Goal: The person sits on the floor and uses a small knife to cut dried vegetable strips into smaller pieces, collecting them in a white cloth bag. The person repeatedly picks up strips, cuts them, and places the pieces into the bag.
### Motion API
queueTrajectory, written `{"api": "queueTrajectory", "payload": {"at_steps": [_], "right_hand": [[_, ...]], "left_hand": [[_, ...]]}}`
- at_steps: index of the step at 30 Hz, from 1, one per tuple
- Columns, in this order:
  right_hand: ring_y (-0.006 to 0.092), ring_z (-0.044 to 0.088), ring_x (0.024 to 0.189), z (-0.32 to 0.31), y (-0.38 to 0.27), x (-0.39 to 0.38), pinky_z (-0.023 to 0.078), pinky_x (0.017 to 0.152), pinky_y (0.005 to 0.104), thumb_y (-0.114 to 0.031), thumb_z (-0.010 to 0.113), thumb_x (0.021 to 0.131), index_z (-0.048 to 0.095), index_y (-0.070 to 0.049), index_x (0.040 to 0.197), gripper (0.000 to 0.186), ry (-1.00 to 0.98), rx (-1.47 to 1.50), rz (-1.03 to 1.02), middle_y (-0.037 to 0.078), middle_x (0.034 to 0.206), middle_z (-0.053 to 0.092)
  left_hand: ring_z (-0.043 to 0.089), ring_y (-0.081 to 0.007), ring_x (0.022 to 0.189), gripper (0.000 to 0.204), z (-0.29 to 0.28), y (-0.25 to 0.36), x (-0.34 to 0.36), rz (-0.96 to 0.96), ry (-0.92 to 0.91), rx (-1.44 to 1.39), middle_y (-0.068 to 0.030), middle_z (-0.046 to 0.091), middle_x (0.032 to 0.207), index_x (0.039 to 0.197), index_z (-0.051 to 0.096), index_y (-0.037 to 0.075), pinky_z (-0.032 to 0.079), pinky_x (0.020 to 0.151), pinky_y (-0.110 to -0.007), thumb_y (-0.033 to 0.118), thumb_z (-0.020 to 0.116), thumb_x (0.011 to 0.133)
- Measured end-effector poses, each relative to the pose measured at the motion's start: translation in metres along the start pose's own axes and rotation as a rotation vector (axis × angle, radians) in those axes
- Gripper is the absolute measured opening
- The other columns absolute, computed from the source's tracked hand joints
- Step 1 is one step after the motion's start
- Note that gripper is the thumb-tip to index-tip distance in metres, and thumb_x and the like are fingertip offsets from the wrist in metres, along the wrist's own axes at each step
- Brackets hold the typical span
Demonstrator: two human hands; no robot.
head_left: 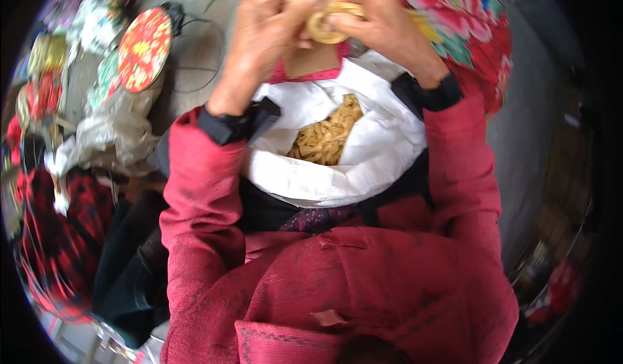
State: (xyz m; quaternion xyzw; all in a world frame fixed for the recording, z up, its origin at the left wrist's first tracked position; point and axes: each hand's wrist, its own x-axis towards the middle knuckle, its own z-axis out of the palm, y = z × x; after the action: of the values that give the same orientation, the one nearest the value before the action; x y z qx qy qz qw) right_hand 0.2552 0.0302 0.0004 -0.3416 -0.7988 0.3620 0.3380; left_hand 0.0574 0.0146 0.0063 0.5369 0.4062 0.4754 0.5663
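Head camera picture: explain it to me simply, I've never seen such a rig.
There is no machine here, only a person's two bare hands. A head-worn fisheye camera looks down, so straight edges bend. The left hand and right hand together hold a yellow ring-shaped piece, slightly blurred. Below them in the picture, an open white sack holds yellowish-brown strips. To the left is a red-patterned round thing; at upper right, red flowered cloth.

A crumpled translucent plastic bag (119,137) sits near red-and-black plaid fabric (70,240).
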Motion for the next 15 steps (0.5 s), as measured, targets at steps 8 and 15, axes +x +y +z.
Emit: {"api": "queueTrajectory", "payload": {"at_steps": [8,15], "right_hand": [[0.0169,0.059,0.089,0.007,-0.013,-0.005,0.049,0.081,0.0296,0.004,0.063,0.076,0.056,-0.001,0.108,0.033,0.158,-0.025,-0.054,0.008,0.097,0.059],[0.0216,0.059,0.064,0.013,-0.017,0.002,0.047,0.062,0.0286,-0.002,0.063,0.073,0.062,-0.004,0.094,0.021,0.195,-0.222,-0.129,0.01,0.075,0.061]], "left_hand": [[0.057,-0.0058,0.064,0.018,0.02,-0.03,0.001,0.041,0.115,-0.147,0.0006,0.065,0.072,0.081,0.067,0.002,0.048,0.057,-0.024,0.016,0.062,0.091],[0.044,0.0003,0.049,0.027,0.002,-0.016,-0.015,-0.188,-0.114,-0.29,0.0063,0.055,0.067,0.082,0.063,0.008,0.034,0.041,-0.019,0.028,0.054,0.099]]}}
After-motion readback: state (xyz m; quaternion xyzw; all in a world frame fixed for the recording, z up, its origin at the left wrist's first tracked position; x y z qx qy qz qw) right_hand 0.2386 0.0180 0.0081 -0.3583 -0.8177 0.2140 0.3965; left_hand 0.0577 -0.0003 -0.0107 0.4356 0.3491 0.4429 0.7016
